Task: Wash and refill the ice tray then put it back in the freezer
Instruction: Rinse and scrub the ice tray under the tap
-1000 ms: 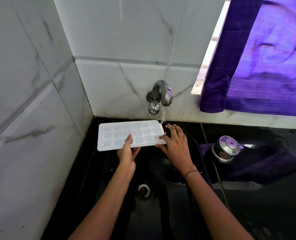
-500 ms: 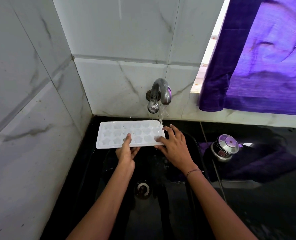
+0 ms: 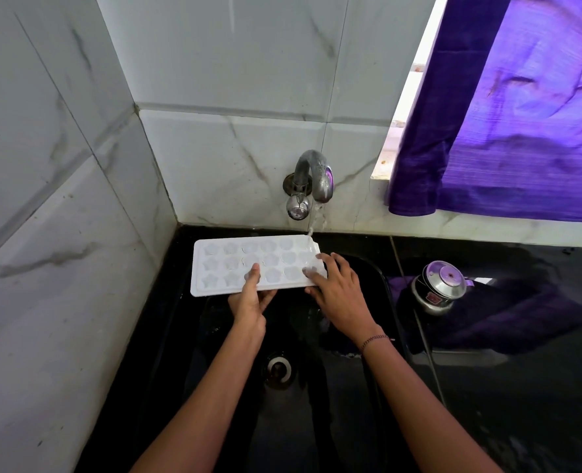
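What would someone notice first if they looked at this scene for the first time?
The white ice tray stands out against the black sink, held under the running tap at the back wall, the left hand gripping its near edge and the right hand resting on its right end. At upper right hangs a bright purple curtain, with a shiny steel vessel on the dark counter below.

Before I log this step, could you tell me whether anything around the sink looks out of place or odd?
Only one thing: water from the tap lands on the far right corner of the ice tray, away from most cells.
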{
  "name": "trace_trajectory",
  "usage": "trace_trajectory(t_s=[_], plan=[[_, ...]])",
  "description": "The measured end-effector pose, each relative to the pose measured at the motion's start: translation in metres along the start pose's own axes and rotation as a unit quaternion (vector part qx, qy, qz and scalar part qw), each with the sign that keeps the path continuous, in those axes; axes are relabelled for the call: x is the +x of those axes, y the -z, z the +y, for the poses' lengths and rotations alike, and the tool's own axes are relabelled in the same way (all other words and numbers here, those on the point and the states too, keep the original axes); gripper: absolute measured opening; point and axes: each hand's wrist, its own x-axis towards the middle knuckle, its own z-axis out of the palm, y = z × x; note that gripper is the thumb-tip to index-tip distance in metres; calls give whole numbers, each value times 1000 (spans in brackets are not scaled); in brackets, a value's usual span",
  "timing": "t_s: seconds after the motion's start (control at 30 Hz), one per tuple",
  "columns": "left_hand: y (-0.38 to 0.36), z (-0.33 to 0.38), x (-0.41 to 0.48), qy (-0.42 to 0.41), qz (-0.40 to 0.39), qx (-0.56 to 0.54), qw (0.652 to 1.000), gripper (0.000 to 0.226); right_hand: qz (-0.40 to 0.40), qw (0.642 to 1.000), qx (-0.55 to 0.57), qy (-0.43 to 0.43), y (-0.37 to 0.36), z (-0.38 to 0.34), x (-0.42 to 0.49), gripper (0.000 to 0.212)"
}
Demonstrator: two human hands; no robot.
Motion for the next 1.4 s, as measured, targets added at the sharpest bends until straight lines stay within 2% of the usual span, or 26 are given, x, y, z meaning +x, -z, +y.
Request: trace_trajectory(t_s=[0.13, 0.23, 0.37, 0.43, 0.53, 0.63, 0.8, 0.97, 1.07, 1.13, 1.17, 1.27, 1.4], plan=[[9, -3, 4, -49, -11, 83, 995, 36, -55, 998, 5, 19, -1, 3, -4, 34], [16, -7, 9, -92, -10, 170, 981, 25, -87, 995, 42, 12, -5, 0, -6, 37], [20, -6, 7, -179, -4, 369, 912, 20, -74, 991, 109, -22, -12, -8, -2, 38], [20, -4, 4, -210, -14, 417, 884, 27, -80, 986, 140, -41, -15, -9, 1, 36], [18, 0, 2, -226, -31, 449, 864, 30, -103, 972, 196, -73, -18, -11, 2, 32], [17, 5, 5, -206, -45, 434, 876, 29, -125, 959, 238, -90, -20, -13, 1, 28], [13, 8, 8, -171, -48, 394, 902, 23, -100, 957, 252, -104, -16, -8, 1, 24], [8, -1, 7, -210, 6, 387, 898, 48, -39, 954, 274, -113, -10, -13, 1, 21], [9, -10, 5, -212, -16, 376, 902, 72, -17, 961, 251, -114, -7, -17, 1, 23], [8, -14, 4, -208, -26, 392, 896, 80, -14, 962, 247, -114, -8, -19, 0, 22], [8, -15, 5, -202, -32, 400, 894, 81, -4, 952, 274, -136, -10, -19, 0, 19], [3, -15, 8, -171, -66, 381, 906, 79, 26, 956, 248, -154, -5, -21, -4, 25], [-6, -11, 10, -145, -79, 335, 928, 66, 30, 936, 292, -194, -1, -25, -4, 20]])
